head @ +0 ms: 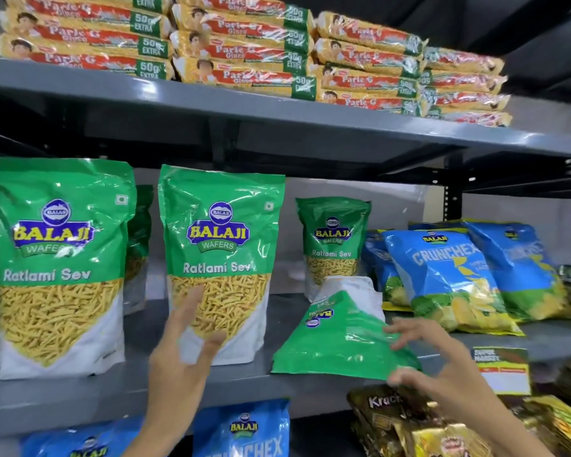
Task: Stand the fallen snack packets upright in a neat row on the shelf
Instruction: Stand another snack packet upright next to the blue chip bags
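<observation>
On the grey middle shelf (80, 400) two green Ratlami Sev packets stand upright at the front, one at the left (55, 268) and one in the middle (220, 258). A third (332, 242) stands further back. A fallen green packet (337, 338) lies flat with its top end toward me, over the shelf's front edge. My left hand (185, 344) is spread open, fingers just in front of the middle packet's lower part. My right hand (419, 354) has fingers on top of the fallen packet's near right corner and thumb under it.
Blue Crunchex bags (449, 278) lean at the right of the same shelf. Parle-G biscuit packs (244, 51) are stacked on the shelf above. Below are blue bags (241, 430) and gold packets (409, 427). A price tag (501, 371) hangs on the shelf edge.
</observation>
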Action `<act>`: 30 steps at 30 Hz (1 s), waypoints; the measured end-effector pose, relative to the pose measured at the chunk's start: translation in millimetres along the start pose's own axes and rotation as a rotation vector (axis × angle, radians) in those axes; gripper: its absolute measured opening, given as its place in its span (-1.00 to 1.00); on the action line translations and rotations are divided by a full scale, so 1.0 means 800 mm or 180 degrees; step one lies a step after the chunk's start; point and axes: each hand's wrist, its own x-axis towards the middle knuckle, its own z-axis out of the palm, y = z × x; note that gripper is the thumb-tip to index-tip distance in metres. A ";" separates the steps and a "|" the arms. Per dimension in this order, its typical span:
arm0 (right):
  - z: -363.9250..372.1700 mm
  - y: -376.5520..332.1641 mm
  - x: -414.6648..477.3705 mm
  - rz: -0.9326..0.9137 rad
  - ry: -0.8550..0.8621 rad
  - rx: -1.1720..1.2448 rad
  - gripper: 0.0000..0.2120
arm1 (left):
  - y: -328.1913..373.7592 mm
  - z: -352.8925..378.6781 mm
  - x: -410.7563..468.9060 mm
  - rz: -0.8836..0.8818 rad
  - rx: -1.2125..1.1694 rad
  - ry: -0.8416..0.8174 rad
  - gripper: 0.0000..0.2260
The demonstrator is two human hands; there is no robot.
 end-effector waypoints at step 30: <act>-0.068 0.027 0.222 0.0031 0.0739 0.0686 -0.79 | 0.063 0.157 0.155 0.0559 0.0415 -0.0304 -0.82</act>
